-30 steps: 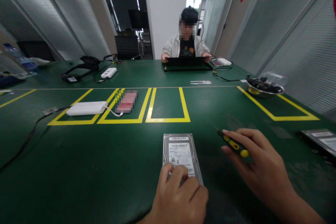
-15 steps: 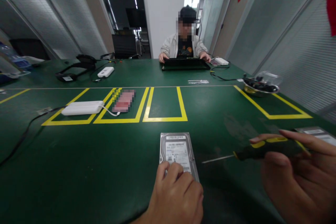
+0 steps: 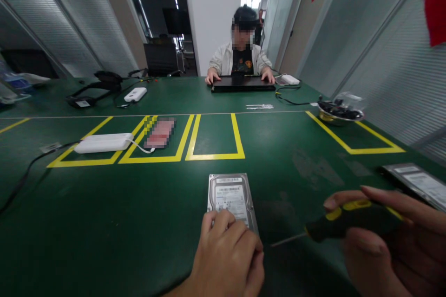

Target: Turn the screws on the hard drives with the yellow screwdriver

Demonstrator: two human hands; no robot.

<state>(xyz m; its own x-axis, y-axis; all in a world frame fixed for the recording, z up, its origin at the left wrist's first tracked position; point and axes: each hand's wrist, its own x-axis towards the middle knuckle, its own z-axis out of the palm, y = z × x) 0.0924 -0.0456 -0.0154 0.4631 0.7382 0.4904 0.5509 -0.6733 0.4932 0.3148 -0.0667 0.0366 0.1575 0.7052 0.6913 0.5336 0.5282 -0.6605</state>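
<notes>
A silver hard drive (image 3: 232, 195) with a white label lies flat on the green table, long side pointing away from me. My left hand (image 3: 225, 250) is over its near end, fingers bent and gripping it; that end is hidden beneath the hand. To the right, my right hand (image 3: 390, 236) holds a screwdriver (image 3: 351, 220) by its black and yellow handle, between thumb and fingers. The thin shaft points left and the tip is close to the drive's right edge, apparently apart from it. Beyond my right hand sits a second hard drive (image 3: 420, 183).
Yellow tape (image 3: 216, 157) marks boxes on the table. A white power bank (image 3: 104, 143) is cabled to a blurred phone (image 3: 160, 133). At far right stands a metal bowl (image 3: 339, 113) of dark parts. Opposite, a person (image 3: 240, 53) holds a dark flat panel (image 3: 243, 84).
My right hand has lowered the screwdriver, its tip now nearer me beside the drive. The left hand stays on the drive. The view has shifted slightly; the person opposite has tilted the panel flatter.
</notes>
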